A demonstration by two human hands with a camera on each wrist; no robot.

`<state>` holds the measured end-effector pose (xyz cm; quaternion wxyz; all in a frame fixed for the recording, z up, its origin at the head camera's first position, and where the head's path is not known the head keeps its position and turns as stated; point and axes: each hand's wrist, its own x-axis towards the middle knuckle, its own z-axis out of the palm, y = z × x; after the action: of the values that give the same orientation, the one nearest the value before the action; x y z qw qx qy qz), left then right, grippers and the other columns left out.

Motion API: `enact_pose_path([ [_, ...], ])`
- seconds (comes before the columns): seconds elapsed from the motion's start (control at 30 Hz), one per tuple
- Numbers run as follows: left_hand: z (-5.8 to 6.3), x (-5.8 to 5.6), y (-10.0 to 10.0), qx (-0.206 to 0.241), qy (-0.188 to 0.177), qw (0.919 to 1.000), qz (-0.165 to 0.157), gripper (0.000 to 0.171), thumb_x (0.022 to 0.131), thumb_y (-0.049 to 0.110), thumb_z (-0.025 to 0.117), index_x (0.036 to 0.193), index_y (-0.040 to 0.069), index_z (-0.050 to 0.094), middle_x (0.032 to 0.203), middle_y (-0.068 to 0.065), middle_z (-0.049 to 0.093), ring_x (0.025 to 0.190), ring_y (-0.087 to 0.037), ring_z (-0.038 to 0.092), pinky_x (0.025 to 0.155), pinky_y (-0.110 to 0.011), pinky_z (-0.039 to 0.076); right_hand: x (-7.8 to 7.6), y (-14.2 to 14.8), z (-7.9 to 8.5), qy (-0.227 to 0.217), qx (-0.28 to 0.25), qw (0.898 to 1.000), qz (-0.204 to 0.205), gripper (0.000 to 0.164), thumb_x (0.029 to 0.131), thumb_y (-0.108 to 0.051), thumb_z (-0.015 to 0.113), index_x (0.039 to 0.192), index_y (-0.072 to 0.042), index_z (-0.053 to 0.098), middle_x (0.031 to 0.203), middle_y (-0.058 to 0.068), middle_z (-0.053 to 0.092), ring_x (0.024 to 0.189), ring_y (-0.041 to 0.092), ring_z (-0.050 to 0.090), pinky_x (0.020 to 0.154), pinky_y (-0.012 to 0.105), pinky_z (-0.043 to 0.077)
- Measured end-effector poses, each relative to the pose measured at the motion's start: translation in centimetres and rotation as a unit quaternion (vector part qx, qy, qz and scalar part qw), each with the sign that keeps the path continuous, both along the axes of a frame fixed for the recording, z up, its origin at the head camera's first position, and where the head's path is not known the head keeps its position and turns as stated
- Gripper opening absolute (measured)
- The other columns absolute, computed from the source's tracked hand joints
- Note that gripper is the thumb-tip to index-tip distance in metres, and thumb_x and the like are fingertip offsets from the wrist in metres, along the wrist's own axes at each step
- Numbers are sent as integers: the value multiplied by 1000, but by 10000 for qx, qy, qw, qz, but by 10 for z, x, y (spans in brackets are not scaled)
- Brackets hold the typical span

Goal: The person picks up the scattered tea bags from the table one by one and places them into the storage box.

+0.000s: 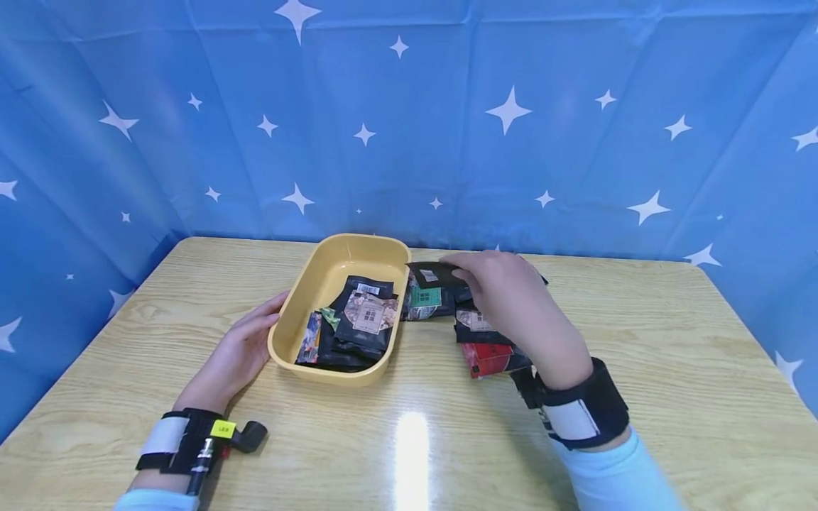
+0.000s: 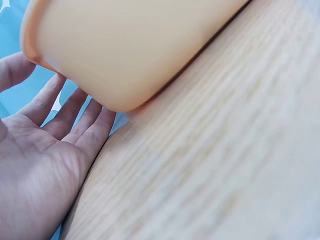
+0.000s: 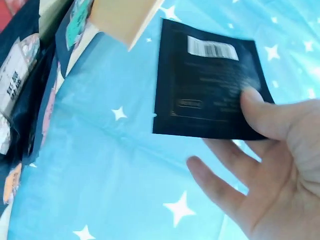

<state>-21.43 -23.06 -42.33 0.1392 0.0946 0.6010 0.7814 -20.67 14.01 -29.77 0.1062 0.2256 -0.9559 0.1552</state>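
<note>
A black sachet (image 3: 207,82) with a white barcode is pinched between the thumb and fingers of my right hand (image 1: 511,298). In the head view this sachet (image 1: 437,274) is held up just right of the yellow basket's rim. My left hand (image 1: 246,348) touches the left side of the yellow basket (image 1: 358,376); in the left wrist view its extended fingers (image 2: 65,117) rest against the outer wall. Inside the basket lie several black sachets (image 1: 367,316), one with a food picture, and a colourful packet (image 1: 309,337) at the left.
Beneath and beside my right hand lies a pile of packets: a green-labelled sachet (image 1: 424,298), a black one (image 1: 473,323) and a red one (image 1: 487,358). The wooden table (image 1: 319,454) ends at a blue star-patterned curtain (image 1: 434,142) behind.
</note>
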Motion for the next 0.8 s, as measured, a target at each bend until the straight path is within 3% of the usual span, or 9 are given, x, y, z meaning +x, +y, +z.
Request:
enact_pose_path([
  [0.2,0,0,0,12,40,10000,-12,51,108,17,36,157,8,26,145,7,42,126,-2,47,103,-19,40,-6,-19,2,-191,-522,9979,-346,30,100,-15,61,129,-12,68,111,9,71,84,24,64,68,35,50],
  [0.33,0,2,0,-18,-7,10000,-37,52,108,18,37,158,8,24,152,2,36,126,0,47,104,-19,39,-12,-40,0,-256,-727,9968,-207,30,101,-16,58,130,-12,67,115,8,70,86,22,65,71,36,52],
  [0.47,0,3,0,-109,-88,9999,-13,55,108,19,36,158,7,19,160,-6,24,126,1,46,104,-18,39,-14,-66,-4,-291,-593,9978,91,33,103,-11,53,134,-13,63,120,8,69,91,20,66,74,36,54],
  [0.57,1,3,-1,-202,-109,9997,47,55,108,20,37,158,7,18,162,-10,18,130,-2,42,103,-18,39,-14,-83,-6,-382,-471,9979,246,37,102,-6,50,138,-14,59,124,6,67,86,18,63,71,33,53],
  [0.67,1,2,-1,-266,-92,9996,51,56,108,21,37,158,6,17,163,-12,15,137,-9,35,104,-18,39,-14,-95,-10,-395,-379,9980,331,42,100,-3,53,140,-14,58,121,5,68,75,18,60,59,30,49],
  [0.8,0,0,0,-285,-55,9996,36,57,108,21,37,158,6,18,161,-10,19,137,-11,35,104,-19,39,-14,-102,-17,-235,-193,9985,454,42,97,-5,61,138,-15,60,120,3,68,83,19,66,60,30,51],
])
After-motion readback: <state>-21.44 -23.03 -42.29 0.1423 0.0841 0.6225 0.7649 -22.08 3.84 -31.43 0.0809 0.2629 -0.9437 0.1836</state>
